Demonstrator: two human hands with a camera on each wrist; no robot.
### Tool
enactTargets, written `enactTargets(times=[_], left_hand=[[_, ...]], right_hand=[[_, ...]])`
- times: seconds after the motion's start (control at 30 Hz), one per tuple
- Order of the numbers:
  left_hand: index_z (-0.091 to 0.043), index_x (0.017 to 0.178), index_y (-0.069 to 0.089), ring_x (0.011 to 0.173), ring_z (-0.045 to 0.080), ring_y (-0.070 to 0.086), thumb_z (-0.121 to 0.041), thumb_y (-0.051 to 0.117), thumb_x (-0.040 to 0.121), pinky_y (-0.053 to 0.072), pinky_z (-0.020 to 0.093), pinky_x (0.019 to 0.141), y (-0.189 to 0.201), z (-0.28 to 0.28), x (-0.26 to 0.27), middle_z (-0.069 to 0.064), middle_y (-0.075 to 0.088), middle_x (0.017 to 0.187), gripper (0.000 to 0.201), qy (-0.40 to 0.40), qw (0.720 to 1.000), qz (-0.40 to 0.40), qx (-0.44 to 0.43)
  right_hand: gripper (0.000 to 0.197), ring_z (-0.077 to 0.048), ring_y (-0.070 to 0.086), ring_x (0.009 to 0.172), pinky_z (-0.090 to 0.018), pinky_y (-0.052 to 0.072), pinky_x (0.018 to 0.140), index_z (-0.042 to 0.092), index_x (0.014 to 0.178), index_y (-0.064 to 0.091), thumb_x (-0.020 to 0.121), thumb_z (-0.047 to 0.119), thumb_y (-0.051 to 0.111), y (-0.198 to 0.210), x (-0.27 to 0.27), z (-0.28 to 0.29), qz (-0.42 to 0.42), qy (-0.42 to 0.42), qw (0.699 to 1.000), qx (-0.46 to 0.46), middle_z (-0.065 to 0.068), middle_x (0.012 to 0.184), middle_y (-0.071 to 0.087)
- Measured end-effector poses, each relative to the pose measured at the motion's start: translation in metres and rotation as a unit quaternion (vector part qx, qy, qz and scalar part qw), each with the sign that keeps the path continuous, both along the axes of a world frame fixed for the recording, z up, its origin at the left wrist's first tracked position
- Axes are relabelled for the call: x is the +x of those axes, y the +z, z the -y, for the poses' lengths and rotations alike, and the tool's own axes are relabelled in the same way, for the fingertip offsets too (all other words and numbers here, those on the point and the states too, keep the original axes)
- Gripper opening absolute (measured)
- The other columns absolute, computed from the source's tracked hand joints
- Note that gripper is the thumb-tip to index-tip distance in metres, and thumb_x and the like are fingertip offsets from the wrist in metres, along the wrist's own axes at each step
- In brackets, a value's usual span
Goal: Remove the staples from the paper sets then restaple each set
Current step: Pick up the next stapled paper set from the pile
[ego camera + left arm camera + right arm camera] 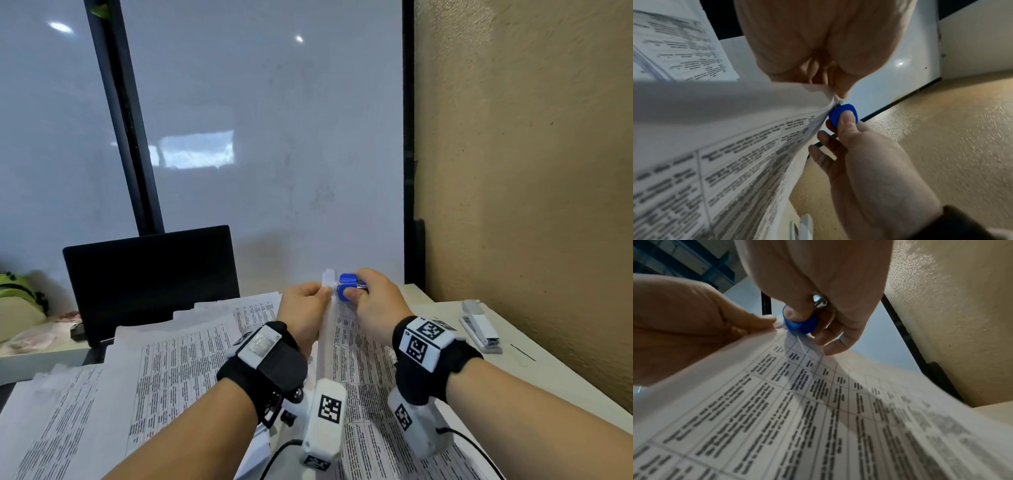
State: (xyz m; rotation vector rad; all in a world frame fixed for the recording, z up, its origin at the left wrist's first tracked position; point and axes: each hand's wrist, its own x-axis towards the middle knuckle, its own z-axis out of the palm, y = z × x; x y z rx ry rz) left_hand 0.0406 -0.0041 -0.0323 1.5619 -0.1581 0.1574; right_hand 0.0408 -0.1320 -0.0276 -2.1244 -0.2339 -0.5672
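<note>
Left hand (303, 305): fingers pinch lifted paper set (818, 402) corner. Right hand (373, 301): thumb and fingers squeeze blue staple remover (842, 115). Head view alone: white stapler (479, 325), frame right.

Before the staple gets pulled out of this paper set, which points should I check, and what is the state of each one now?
1. Left hand pinches the paper set at its corner: ok.
2. Right hand grips the blue staple remover between thumb and fingers: ok.
3. Remover sits at the set's corner, beside the left fingertips: ok.
4. Remover's teeth are under the staple: cannot tell, the corner is hidden.
5. Left fingertips are clear of the teeth: cannot tell, they are very close.
6. White stapler lies ready on the table to the right: ok.
</note>
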Motion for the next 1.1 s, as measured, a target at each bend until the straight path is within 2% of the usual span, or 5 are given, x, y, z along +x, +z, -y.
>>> enactTargets(times=[0.13,0.53,0.67,0.8,1.1], left_hand=[[0.000,0.082,0.070,0.070,0.024,0.054,-0.027,0.063,0.093,0.043,0.038,0.067,-0.002,0.001,0.005,0.016,0.060,0.075,0.030,0.016,1.000,0.014,0.019],[-0.002,0.072,0.060,0.072,0.027,0.049,-0.022,0.060,0.092,0.039,0.039,0.067,-0.007,-0.004,0.011,0.018,0.052,0.076,0.028,0.044,0.999,-0.015,-0.028],[0.015,0.089,0.061,0.074,0.031,0.055,-0.040,0.069,0.068,0.046,0.049,0.071,-0.010,-0.005,0.012,0.021,0.059,0.080,0.059,0.033,0.999,-0.012,-0.034],[0.016,0.088,0.059,0.072,0.030,0.057,-0.023,0.064,0.086,0.050,0.061,0.074,-0.010,-0.005,0.013,0.023,0.060,0.078,0.040,0.058,0.998,0.004,0.003],[0.006,0.082,0.063,0.071,0.026,0.051,-0.014,0.059,0.094,0.042,0.039,0.067,-0.002,-0.003,0.006,0.019,0.057,0.076,0.023,0.045,0.999,0.008,0.023]], right_hand=[[0.010,-0.015,0.049,0.089,-0.023,0.034,0.075,0.011,0.103,0.059,0.093,0.011,0.057,-0.003,0.000,0.001,0.038,-0.004,0.995,-0.092,0.000,0.099,0.050],[0.026,-0.020,0.053,0.104,-0.030,0.043,0.086,0.015,0.119,0.055,0.093,0.017,0.057,-0.013,-0.010,-0.002,0.090,-0.007,0.982,-0.166,0.000,0.115,0.049],[0.027,-0.019,0.053,0.103,-0.029,0.044,0.085,0.015,0.119,0.055,0.093,0.017,0.059,-0.013,-0.011,-0.003,0.093,-0.007,0.981,-0.173,0.000,0.115,0.049],[0.029,-0.020,0.051,0.105,-0.032,0.045,0.086,0.015,0.120,0.053,0.092,0.019,0.059,-0.012,-0.010,-0.005,0.096,-0.019,0.977,-0.187,0.000,0.118,0.048],[0.025,-0.020,0.046,0.107,-0.031,0.041,0.074,0.015,0.118,0.052,0.094,0.022,0.054,-0.007,-0.015,-0.007,0.125,-0.046,0.956,-0.261,0.001,0.118,0.045]])
